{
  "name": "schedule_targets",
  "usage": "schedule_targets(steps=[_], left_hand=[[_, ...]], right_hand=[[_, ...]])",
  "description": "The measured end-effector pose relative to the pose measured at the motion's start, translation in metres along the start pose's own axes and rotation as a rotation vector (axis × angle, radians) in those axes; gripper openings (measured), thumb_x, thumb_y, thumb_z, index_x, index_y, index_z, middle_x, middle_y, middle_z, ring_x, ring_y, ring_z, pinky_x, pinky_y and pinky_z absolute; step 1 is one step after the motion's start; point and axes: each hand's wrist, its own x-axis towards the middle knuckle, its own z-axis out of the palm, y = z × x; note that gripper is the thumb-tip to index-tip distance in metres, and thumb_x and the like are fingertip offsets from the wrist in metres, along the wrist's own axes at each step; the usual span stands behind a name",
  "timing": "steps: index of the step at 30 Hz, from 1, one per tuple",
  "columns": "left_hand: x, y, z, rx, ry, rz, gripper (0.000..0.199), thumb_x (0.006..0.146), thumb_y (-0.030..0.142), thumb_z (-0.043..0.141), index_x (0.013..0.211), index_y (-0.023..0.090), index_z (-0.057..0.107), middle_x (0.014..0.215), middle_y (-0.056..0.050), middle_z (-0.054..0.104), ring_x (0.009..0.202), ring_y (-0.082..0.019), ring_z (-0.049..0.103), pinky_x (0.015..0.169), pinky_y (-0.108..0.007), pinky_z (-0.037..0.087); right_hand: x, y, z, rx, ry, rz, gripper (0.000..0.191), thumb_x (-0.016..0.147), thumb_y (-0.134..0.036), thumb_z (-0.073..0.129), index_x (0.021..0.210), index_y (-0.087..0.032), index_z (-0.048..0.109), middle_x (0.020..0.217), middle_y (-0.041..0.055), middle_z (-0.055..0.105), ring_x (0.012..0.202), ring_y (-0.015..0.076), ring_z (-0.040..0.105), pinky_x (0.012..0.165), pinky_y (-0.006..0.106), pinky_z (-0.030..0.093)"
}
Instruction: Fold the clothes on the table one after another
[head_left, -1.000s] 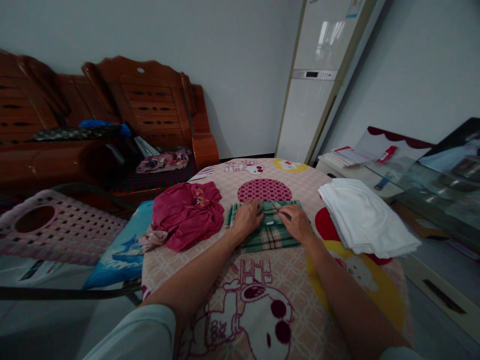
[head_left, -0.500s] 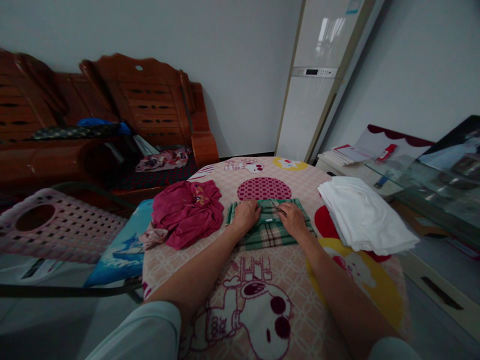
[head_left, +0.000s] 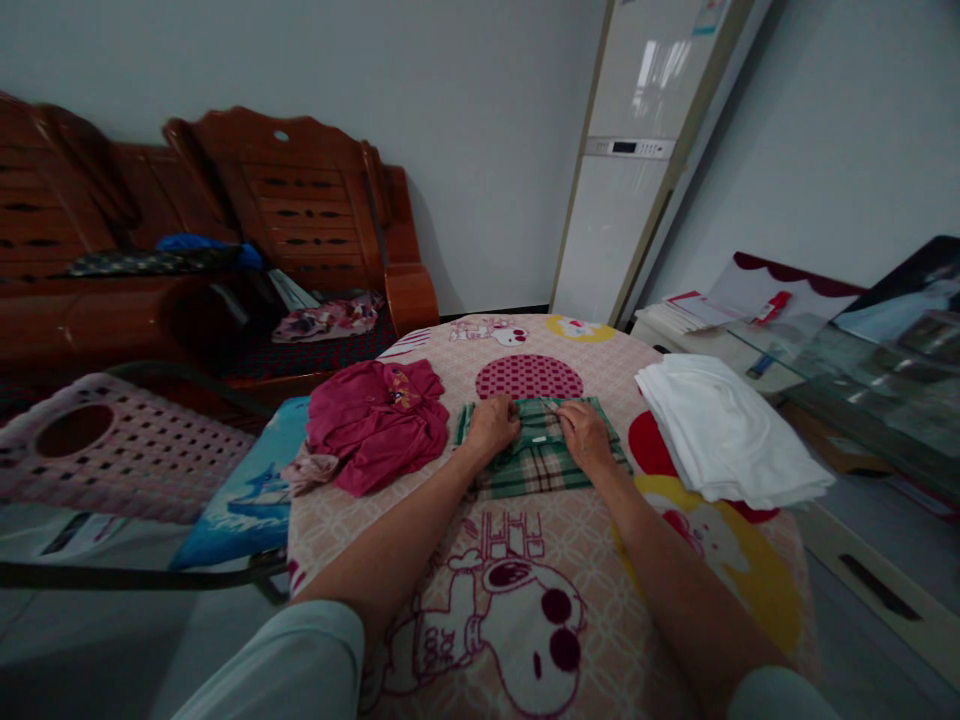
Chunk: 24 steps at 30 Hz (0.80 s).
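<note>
A green plaid shirt (head_left: 536, 470) lies folded into a flat rectangle on the cloth-covered table, a small white tag or label showing near its middle. On its left part rests my left hand (head_left: 491, 428), fingers curled closed on the fabric. My right hand (head_left: 587, 432) is at the upper right of the shirt, thumb and fingers pinching the cloth near the collar area. Both palms hide parts of the shirt. To the left lies a crumpled dark pink garment (head_left: 379, 425), and to the right a folded stack of white cloth (head_left: 724, 430).
The round table wears a patterned cloth (head_left: 450, 540) with cartoon dogs. A pink woven chair (head_left: 150, 450) with a blue cushion (head_left: 244, 490) stands at the left, wooden seats (head_left: 292, 200) behind it. A glass shelf (head_left: 847, 370) juts in on the right.
My hands stay on the plaid shirt; the fingers of my right hand have shifted slightly and my left fingers have curled in a little. The garments on both sides keep their places.
</note>
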Motion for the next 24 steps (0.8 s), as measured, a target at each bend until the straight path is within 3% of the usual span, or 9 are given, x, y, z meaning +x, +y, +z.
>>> schedule_targets(steps=[6, 13, 18, 21, 24], left_hand=[[0.000, 0.000, 0.001, 0.062, 0.003, 0.015, 0.021, 0.085, 0.011, 0.053, 0.098, 0.014, 0.069, 0.101, -0.010, 0.073, 0.097, -0.021, 0.067, 0.087, -0.029, 0.049], [0.002, 0.004, -0.005, -0.012, 0.028, 0.075, 0.024, 0.087, 0.012, 0.053, 0.103, 0.017, 0.071, 0.104, -0.007, 0.074, 0.099, -0.019, 0.067, 0.093, -0.029, 0.049], [-0.004, 0.007, -0.003, -0.029, -0.070, 0.187, 0.022, 0.089, 0.018, 0.055, 0.104, 0.017, 0.072, 0.101, -0.008, 0.072, 0.100, -0.021, 0.066, 0.092, -0.031, 0.050], [-0.007, 0.004, 0.004, -0.046, -0.026, 0.276, 0.024, 0.090, 0.020, 0.056, 0.110, 0.018, 0.071, 0.115, -0.010, 0.069, 0.113, -0.021, 0.061, 0.101, -0.032, 0.047], [-0.010, -0.001, 0.014, -0.029, -0.035, 0.376, 0.038, 0.094, 0.029, 0.054, 0.129, 0.016, 0.061, 0.138, -0.013, 0.058, 0.132, -0.023, 0.051, 0.112, -0.036, 0.038]], right_hand=[[0.000, -0.005, -0.001, -0.003, -0.057, -0.081, 0.026, 0.085, -0.004, 0.049, 0.084, -0.018, 0.071, 0.097, 0.0095, 0.070, 0.096, 0.0237, 0.058, 0.091, 0.039, 0.048], [0.000, -0.002, 0.000, 0.006, -0.141, -0.025, 0.022, 0.085, -0.006, 0.054, 0.088, -0.016, 0.073, 0.098, 0.0118, 0.073, 0.097, 0.0256, 0.061, 0.090, 0.040, 0.049], [-0.001, -0.004, -0.002, 0.026, -0.132, -0.025, 0.013, 0.087, -0.017, 0.061, 0.090, -0.019, 0.074, 0.099, 0.0102, 0.073, 0.098, 0.0254, 0.062, 0.091, 0.042, 0.050], [-0.002, -0.004, -0.002, 0.028, -0.119, -0.035, 0.016, 0.087, -0.017, 0.062, 0.097, -0.020, 0.074, 0.102, 0.0098, 0.073, 0.100, 0.0254, 0.063, 0.094, 0.043, 0.051], [-0.004, -0.003, 0.000, 0.029, -0.122, -0.052, 0.026, 0.086, -0.018, 0.062, 0.109, -0.018, 0.072, 0.114, 0.0127, 0.071, 0.110, 0.0266, 0.061, 0.100, 0.045, 0.049]])
